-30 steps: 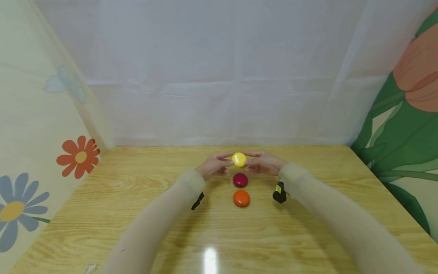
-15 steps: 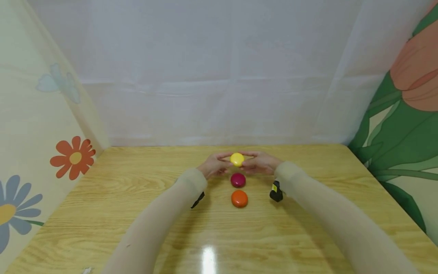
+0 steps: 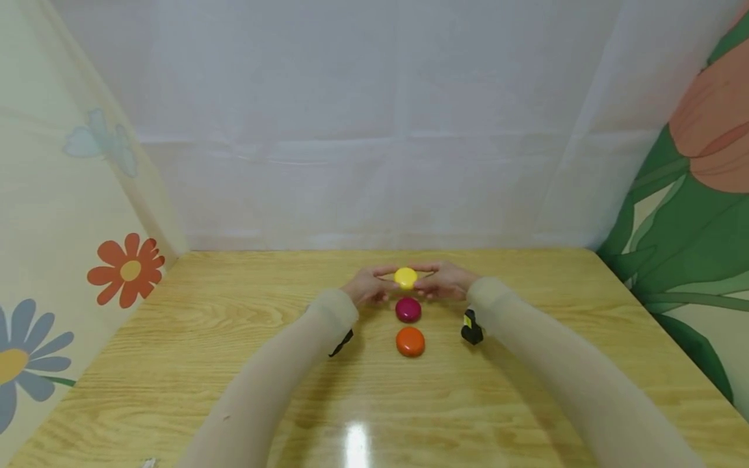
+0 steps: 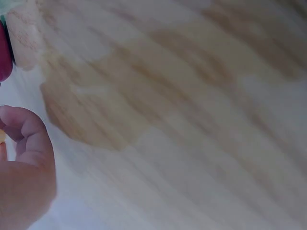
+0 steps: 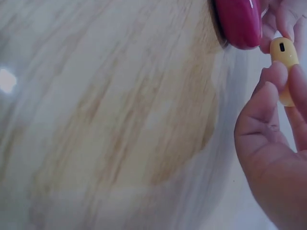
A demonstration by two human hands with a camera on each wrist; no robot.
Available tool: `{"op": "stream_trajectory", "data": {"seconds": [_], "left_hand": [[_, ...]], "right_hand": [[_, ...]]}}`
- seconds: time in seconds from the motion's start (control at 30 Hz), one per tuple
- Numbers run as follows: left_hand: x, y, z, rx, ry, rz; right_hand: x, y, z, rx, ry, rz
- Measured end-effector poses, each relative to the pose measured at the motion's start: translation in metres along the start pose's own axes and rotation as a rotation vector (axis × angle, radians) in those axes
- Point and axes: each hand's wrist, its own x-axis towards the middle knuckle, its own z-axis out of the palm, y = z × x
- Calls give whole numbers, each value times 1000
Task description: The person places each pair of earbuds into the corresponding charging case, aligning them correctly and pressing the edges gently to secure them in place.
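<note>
A glossy yellow pebble-shaped disc (image 3: 406,278) is held between both hands in the head view, over the far part of the table. My left hand (image 3: 368,285) pinches its left side with thumb and fingers; my right hand (image 3: 447,281) pinches the right side. In the right wrist view, the disc's rounded edge (image 5: 284,52) has a small dark slot. Just nearer to me lies a similar crimson disc (image 3: 408,310), then a slightly larger orange one (image 3: 410,342), in line with the yellow disc. The left wrist view catches only a sliver of the yellow and crimson discs.
The wood-grain table (image 3: 246,383) runs back to a white cloth backdrop (image 3: 374,162). Flower-printed sheets (image 3: 125,270) stand at both sides. A small pale scrap (image 3: 149,463) lies at the front left. Black wrist devices (image 3: 471,328) hang below the sleeves.
Both hands, still gripping the yellow disc, have come down slightly in the head view, closer to the crimson one. The head view shifted a little. The crimson and orange discs stay in place.
</note>
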Motion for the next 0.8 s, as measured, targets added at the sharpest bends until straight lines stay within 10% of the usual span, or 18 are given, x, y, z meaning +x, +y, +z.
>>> {"op": "stream_trajectory", "data": {"seconds": [0.5,0.8], "left_hand": [[4,-2,2,-76,7,-170],[-2,2,7,72,55,-167]], "right_hand": [[11,10,-10,-56,-23,58],[12,12,-10,-89,-50,33]]}}
